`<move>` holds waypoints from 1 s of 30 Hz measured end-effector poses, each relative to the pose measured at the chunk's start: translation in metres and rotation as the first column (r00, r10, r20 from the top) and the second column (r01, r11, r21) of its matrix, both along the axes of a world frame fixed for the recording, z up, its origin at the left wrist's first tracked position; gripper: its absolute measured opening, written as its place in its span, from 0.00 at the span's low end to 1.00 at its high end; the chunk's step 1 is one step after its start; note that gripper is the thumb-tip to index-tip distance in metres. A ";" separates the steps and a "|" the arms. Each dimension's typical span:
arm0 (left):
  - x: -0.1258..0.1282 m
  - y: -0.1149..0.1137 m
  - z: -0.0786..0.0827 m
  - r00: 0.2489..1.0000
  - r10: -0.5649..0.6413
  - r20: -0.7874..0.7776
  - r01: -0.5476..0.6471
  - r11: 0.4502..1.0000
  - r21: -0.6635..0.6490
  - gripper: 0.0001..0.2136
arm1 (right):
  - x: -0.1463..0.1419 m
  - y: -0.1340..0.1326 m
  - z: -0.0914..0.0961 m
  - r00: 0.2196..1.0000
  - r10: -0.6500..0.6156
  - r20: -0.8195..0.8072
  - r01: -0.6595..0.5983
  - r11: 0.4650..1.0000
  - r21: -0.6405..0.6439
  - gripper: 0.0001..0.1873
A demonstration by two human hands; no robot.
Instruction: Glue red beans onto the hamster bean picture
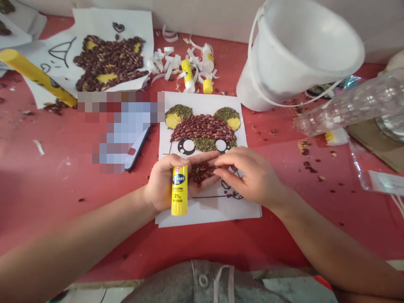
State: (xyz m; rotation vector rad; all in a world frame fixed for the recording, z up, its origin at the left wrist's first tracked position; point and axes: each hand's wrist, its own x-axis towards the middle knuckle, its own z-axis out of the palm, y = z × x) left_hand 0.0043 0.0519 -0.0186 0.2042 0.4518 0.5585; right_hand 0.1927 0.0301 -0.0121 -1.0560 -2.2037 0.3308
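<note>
- The left hand [166, 182] is lying palm-up over the paper sheet [208, 212], clamping a yellow glue stick [179, 190] under the thumb and cupping a small heap of red beans [202, 171].
- The right hand [249, 176] is reaching into that palm, fingertips [217, 165] drawn narrow and touching the beans; whether a bean is pinched cannot be told.
- The sheet is lying on the red table [63, 168], showing a bear face partly filled with beans.
- A white bucket [293, 54] is leaning behind the sheet, to its right.
</note>
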 end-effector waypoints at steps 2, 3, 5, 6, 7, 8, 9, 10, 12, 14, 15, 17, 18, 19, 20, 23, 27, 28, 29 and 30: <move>-0.001 0.000 -0.002 1.000 -0.014 -0.017 0.014 1.000 0.000 0.23 | -0.003 0.000 0.002 0.999 0.036 -0.018 -0.035 0.999 0.031 0.01; -0.001 0.000 -0.003 1.000 -0.022 -0.022 0.022 1.000 0.000 0.23 | -0.004 0.000 0.003 0.999 0.044 -0.025 -0.043 0.998 0.038 0.01; 0.000 0.000 -0.003 0.999 -0.038 -0.022 0.039 0.999 0.007 0.22 | -0.007 0.000 0.004 0.999 0.034 -0.031 -0.033 0.998 0.051 0.03; 0.001 -0.001 -0.002 0.999 -0.048 -0.017 0.049 0.999 0.014 0.22 | -0.009 0.000 0.004 0.999 0.023 -0.025 -0.022 0.998 0.057 0.03; 0.003 -0.001 -0.001 0.998 -0.060 -0.011 0.060 0.998 0.021 0.22 | -0.010 0.000 0.003 1.000 0.014 -0.015 -0.013 0.998 0.058 0.04; 0.004 -0.001 0.000 0.998 -0.071 -0.005 0.071 0.997 0.031 0.23 | -0.011 0.000 0.002 1.000 0.009 -0.002 -0.009 0.999 0.052 0.05; 0.005 -0.001 0.002 0.997 -0.081 0.001 0.081 0.996 0.041 0.23 | -0.013 0.000 0.001 1.000 0.007 0.010 -0.007 0.999 0.040 0.06; 0.007 -0.001 0.003 0.996 -0.092 0.003 0.091 0.995 0.051 0.23 | -0.014 0.000 0.000 1.000 0.006 0.020 -0.007 1.000 0.025 0.07; 0.009 -0.002 0.006 0.995 -0.104 0.002 0.104 0.992 0.070 0.22 | -0.016 0.000 -0.001 0.999 0.002 0.032 -0.002 1.000 -0.015 0.07; 0.009 -0.002 0.007 0.993 -0.119 -0.012 0.120 0.990 0.079 0.18 | -0.018 0.000 -0.001 0.999 -0.006 0.041 0.008 0.999 -0.044 0.07; 0.009 -0.002 0.007 0.992 -0.124 -0.019 0.125 0.989 0.077 0.16 | -0.019 -0.001 -0.001 0.999 -0.010 0.046 0.012 0.998 -0.054 0.07; 0.008 -0.003 0.007 0.992 -0.122 -0.028 0.123 0.991 0.059 0.10 | -0.021 -0.001 0.000 0.998 -0.017 0.060 0.021 0.997 -0.076 0.06; 0.008 -0.003 0.007 0.993 -0.116 -0.028 0.117 0.992 0.046 0.07 | -0.021 -0.001 0.000 0.998 -0.023 0.065 0.028 0.996 -0.088 0.06; 0.008 -0.003 0.007 0.994 -0.106 -0.025 0.107 0.994 0.034 0.05 | -0.022 -0.002 0.000 0.997 -0.028 0.069 0.035 0.994 -0.101 0.06; 0.008 -0.003 0.006 0.995 -0.097 -0.022 0.097 0.995 0.022 0.04 | -0.023 -0.002 0.001 0.997 -0.032 0.069 0.040 0.993 -0.114 0.06; 0.008 -0.004 0.006 0.995 -0.092 -0.027 0.092 0.996 0.004 0.05 | -0.024 -0.002 0.001 0.997 -0.036 0.065 0.045 0.990 -0.136 0.06; 0.008 -0.004 0.007 0.992 -0.111 -0.051 0.112 0.994 0.003 0.05 | -0.026 -0.002 0.002 0.998 -0.029 0.058 0.037 0.991 -0.130 0.06; 0.008 -0.004 0.008 0.991 -0.118 -0.058 0.119 0.993 0.005 0.06 | -0.026 -0.002 0.003 0.999 -0.027 0.047 0.033 0.990 -0.135 0.06; 0.008 -0.004 0.009 0.990 -0.124 -0.065 0.124 0.992 0.009 0.09 | -0.026 -0.002 0.003 0.999 -0.026 0.031 0.031 0.989 -0.146 0.06; 0.009 -0.003 0.009 0.990 -0.126 -0.069 0.127 0.992 0.017 0.12 | -0.026 -0.002 0.004 1.000 -0.027 0.010 0.028 0.986 -0.163 0.05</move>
